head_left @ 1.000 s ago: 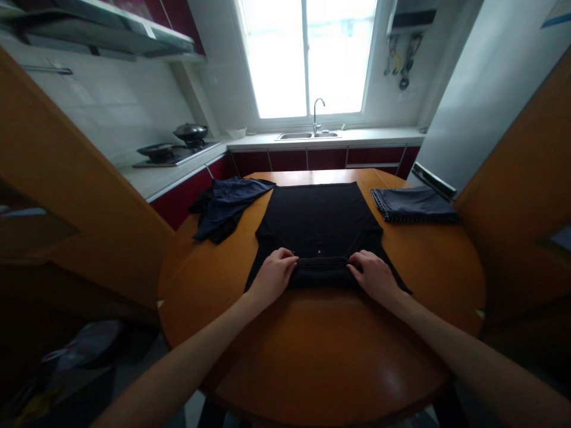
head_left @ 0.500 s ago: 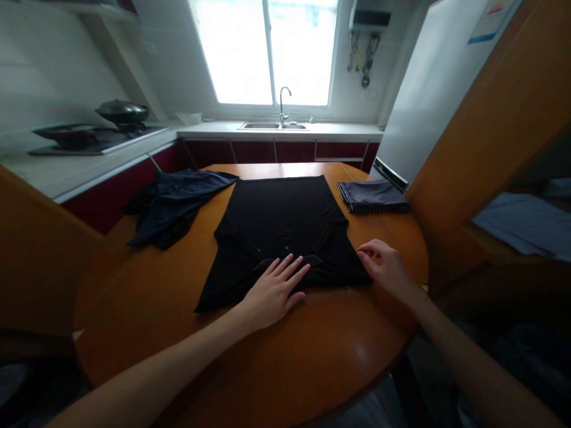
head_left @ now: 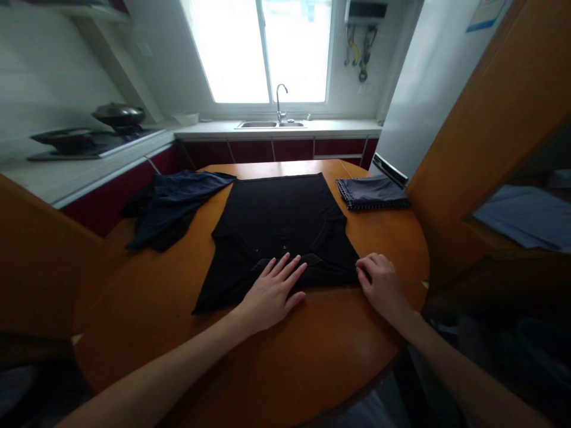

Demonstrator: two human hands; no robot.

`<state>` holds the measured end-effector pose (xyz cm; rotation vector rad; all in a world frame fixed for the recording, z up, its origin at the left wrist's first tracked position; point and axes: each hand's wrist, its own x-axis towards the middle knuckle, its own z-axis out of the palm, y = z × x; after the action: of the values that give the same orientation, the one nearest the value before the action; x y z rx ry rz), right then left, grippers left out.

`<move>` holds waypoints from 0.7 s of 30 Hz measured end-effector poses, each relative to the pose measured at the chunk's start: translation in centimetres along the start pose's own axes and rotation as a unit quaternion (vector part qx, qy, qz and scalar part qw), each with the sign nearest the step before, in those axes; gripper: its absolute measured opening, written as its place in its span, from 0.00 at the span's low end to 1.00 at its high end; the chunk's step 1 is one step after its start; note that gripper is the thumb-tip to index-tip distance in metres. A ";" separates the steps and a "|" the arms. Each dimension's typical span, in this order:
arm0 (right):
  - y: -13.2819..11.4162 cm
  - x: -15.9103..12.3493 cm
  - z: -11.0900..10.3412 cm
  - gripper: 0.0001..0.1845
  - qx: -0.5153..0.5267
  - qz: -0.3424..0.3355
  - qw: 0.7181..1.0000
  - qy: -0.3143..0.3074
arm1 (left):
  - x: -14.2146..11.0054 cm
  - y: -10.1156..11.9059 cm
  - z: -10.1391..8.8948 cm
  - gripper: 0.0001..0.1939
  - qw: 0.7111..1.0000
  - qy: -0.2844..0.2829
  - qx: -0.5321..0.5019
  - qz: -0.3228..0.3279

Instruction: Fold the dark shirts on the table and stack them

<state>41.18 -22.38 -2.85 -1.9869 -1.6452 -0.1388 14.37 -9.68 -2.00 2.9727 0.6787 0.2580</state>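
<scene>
A black T-shirt (head_left: 281, 208) lies spread on the wooden table, its straight hem at the far side and its collar end near me. My left hand (head_left: 272, 294) rests flat on the collar area with the fingers spread. At the shirt's near right corner, my right hand (head_left: 381, 285) has its fingers pinched on the end of the sleeve. That sleeve's tip is hidden under the fingers. The other sleeve (head_left: 207, 294) lies flat on the left.
Crumpled dark blue and black clothes (head_left: 173, 202) lie at the table's left edge. A folded grey cloth item with a patterned border (head_left: 375, 193) sits at the far right. The round wooden table (head_left: 312, 351) stands between a fridge (head_left: 423, 89) and a stove counter.
My right hand has come down and left from beside the sleeve and now grips its end. My left hand stays on the collar area. The view has shifted slightly.
</scene>
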 end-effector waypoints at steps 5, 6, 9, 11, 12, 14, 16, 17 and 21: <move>-5.6 0.4 1.6 0.28 0.049 -0.143 0.988 -0.037 | 0.1 0.7 0.2 0.34 1.000 0.006 0.012 -0.008; -6.5 0.3 2.1 0.31 0.048 -0.179 0.981 -0.064 | 0.1 0.8 0.3 0.33 1.000 0.006 0.015 -0.006; -7.5 -0.1 3.7 0.38 0.034 -0.228 0.964 -0.128 | -0.1 0.9 0.5 0.35 1.000 -0.001 0.020 -0.003; -7.1 -0.4 4.3 0.41 0.025 -0.229 0.962 -0.145 | -0.3 0.9 0.7 0.36 1.000 0.000 0.020 -0.004; -6.9 -0.6 4.5 0.42 0.021 -0.228 0.962 -0.148 | -0.3 0.9 0.8 0.36 1.000 0.003 0.020 -0.005; -6.5 -0.7 4.5 0.42 0.016 -0.227 0.962 -0.153 | -0.5 1.0 0.8 0.37 1.000 0.010 0.018 -0.005; -6.4 -0.7 4.3 0.42 0.008 -0.223 0.962 -0.158 | -0.7 1.0 0.8 0.39 1.000 0.015 0.013 -0.007; -6.4 -0.7 4.2 0.42 0.005 -0.219 0.962 -0.161 | -0.9 1.0 0.8 0.40 1.000 0.017 0.010 -0.009; -6.2 -0.9 3.9 0.42 0.000 -0.200 0.966 -0.164 | -1.3 0.9 0.5 0.39 1.000 0.024 -0.002 -0.008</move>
<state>34.12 -20.70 -4.32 -1.7183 -2.2470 0.0465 13.69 -11.09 -2.53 2.9647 0.7072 0.3290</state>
